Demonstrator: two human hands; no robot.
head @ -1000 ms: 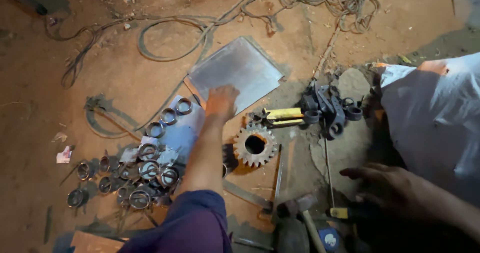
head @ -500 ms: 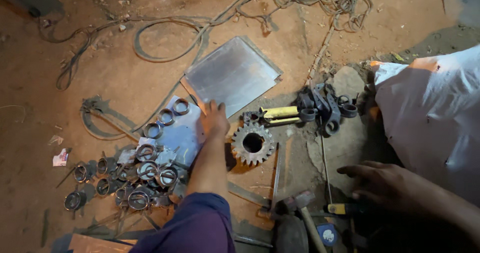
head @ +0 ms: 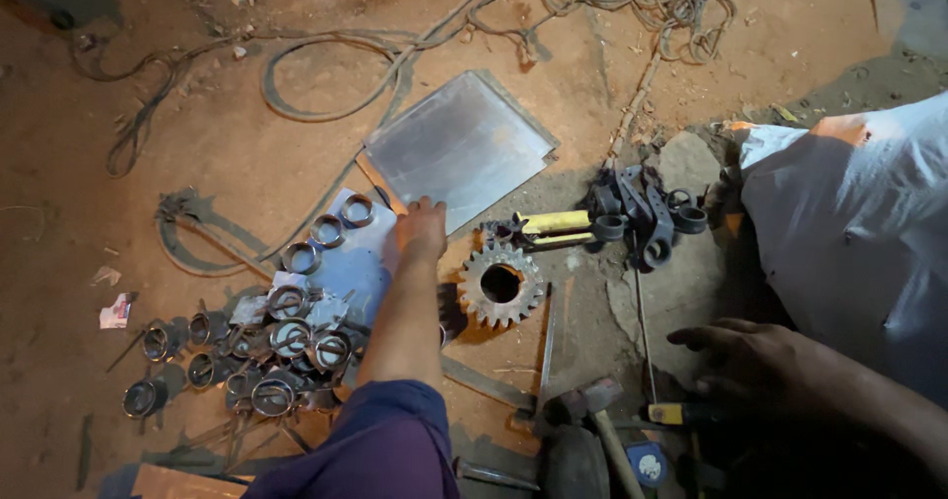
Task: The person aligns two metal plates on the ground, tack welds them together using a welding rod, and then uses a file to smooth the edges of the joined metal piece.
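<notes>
Dirt floor work: our left hand, fingers flat and holding nothing, rests on the small grey sheet at ten o'clock of the gear; we should press evenly, right hand loosely spread, empty.

1. My left hand rests on the ground at the near edge of the metal sheet.
2. The gear lies just right of my forearm.
3. The rings cluster to its left.
4. My right hand sits beside what may be a hammer.
</notes>
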